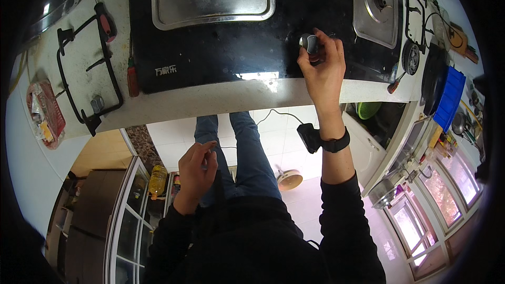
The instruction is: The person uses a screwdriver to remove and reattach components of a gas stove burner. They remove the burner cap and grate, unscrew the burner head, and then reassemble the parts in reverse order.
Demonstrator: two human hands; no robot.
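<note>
My right hand grips a silver stove knob between thumb and fingers, at the front right of a black glass gas hob. Above my legs, well short of the counter edge, my left hand hangs with its fingers curled in. A small glint shows near its fingertips, but what it holds, if anything, is too small to name. On the counter left of the hob, a grey knob lies inside a black pan support.
Left of the hob are a screwdriver, a red-handled screwdriver and a red basket. To its right lie another pan support, a round burner part, an orange-handled screwdriver and a blue tray.
</note>
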